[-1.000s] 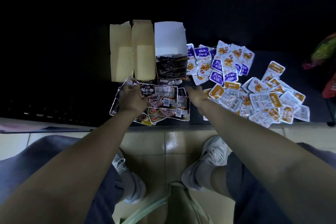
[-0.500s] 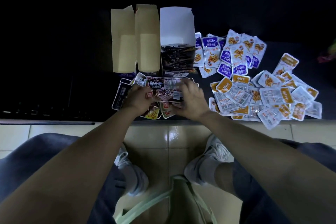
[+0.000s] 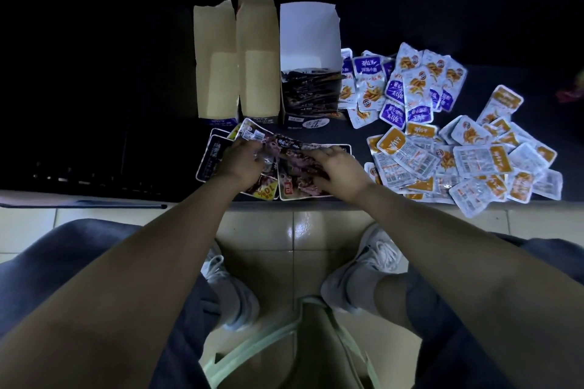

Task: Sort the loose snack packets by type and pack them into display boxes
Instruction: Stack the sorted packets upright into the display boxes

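Three display boxes stand at the back of the dark table: two brown-lined empty ones (image 3: 215, 73) (image 3: 259, 73) and a white-lined box (image 3: 308, 35) partly filled with upright dark packets (image 3: 309, 88). In front of them lies a fan of dark meat-snack packets (image 3: 294, 174). My left hand (image 3: 241, 161) and my right hand (image 3: 335, 167) both rest on this pile, fingers curled over the packets and gathering them. Purple-and-white packets (image 3: 401, 85) lie right of the white box. Orange-and-white packets (image 3: 467, 164) spread across the table's right side.
The table's front edge (image 3: 357, 206) runs just under my wrists. Beyond it are a tiled floor (image 3: 300, 230), my white shoes and dark trousers. The table's left part is dark, with something faint on it. A colourful object (image 3: 572, 88) sits at the far right.
My right hand has moved left from the orange pile onto the dark packets. Both hands have pushed these packets closer together. The view has shifted slightly.
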A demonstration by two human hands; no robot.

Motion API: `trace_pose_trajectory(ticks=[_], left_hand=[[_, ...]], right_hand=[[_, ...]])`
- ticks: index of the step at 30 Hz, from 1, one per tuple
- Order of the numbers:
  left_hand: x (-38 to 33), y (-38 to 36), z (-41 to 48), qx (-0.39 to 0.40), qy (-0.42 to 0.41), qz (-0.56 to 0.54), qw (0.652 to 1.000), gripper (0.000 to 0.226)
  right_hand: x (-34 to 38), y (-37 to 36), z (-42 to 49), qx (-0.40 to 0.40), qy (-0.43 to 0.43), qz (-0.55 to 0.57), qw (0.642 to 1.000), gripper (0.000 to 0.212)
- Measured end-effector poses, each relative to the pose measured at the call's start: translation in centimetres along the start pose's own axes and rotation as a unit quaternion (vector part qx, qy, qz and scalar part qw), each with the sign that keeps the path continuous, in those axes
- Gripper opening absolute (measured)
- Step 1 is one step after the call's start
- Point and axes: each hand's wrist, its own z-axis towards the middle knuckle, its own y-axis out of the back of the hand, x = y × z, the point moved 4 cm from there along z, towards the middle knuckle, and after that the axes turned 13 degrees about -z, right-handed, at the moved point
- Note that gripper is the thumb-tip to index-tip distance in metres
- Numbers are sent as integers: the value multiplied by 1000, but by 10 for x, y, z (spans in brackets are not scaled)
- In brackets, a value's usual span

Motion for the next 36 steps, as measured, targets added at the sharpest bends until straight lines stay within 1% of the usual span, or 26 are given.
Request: trace_pose_trajectory(ticks=[3,6,8,10,13,14,15,16,17,19,20,22,24,26,27,28,30,32,33,34,35,36], left_hand=[[-9,3,-6,9,3,-23,1000,37],[-20,9,-15,-3,12,-67,998,37],[-27,9,-21,7,24,-99,995,27],[-36,10,-30,26,25,-119,992,8],[-47,8,-42,63,30,-180,981,14],[-51,8,-48,77,34,-207,975,13],[-56,8,-53,87,38,-240,966,10],[-59,9,-56,88,45,-273,957,6],[-60,8,-58,85,57,-313,944,7],[-62,9,-59,71,78,-390,915,28],[-63,9,-60,67,82,-414,904,35],[-62,9,-58,69,81,-429,897,39],[-60,11,-58,73,79,-433,895,40],[-60,12,-59,66,77,-439,893,36],[-61,12,-59,60,75,-443,892,31],[-62,13,-59,55,76,-445,891,26],[-65,13,-61,52,77,-447,890,26],[-66,15,-60,44,82,-449,889,35],[-65,16,-60,38,87,-450,888,43],[-66,16,-61,32,90,-446,890,53],[-65,15,-60,22,90,-420,903,64],[-66,14,-59,7,81,-370,926,71]], right_hand=[[-4,25,-4,-48,-10,54,997,45],[-10,49,-8,-87,-10,28,996,33],[-16,62,-12,-111,-19,28,993,28],[-18,77,-18,-137,-29,63,988,22],[-16,87,-23,-135,-63,157,976,18],[-16,86,-23,-121,-80,214,966,18],[-14,85,-23,-103,-98,283,948,20],[-12,84,-24,-82,-116,355,924,22],[-9,81,-24,-61,-132,423,894,25],[-2,76,-23,-13,-164,526,834,34],[1,72,-21,8,-181,549,816,39],[6,69,-20,36,-205,569,796,50],[10,70,-20,55,-212,579,785,62],[12,73,-22,62,-187,591,782,74],[14,75,-23,61,-170,593,785,75],[16,77,-24,56,-158,593,788,73],[15,78,-24,39,-166,590,789,58],[12,79,-23,4,-184,588,788,31],[10,80,-24,-20,-196,582,789,22],[7,79,-24,-40,-204,580,788,20],[6,80,-25,-55,-215,576,787,25],[7,80,-26,-61,-218,576,785,30]])
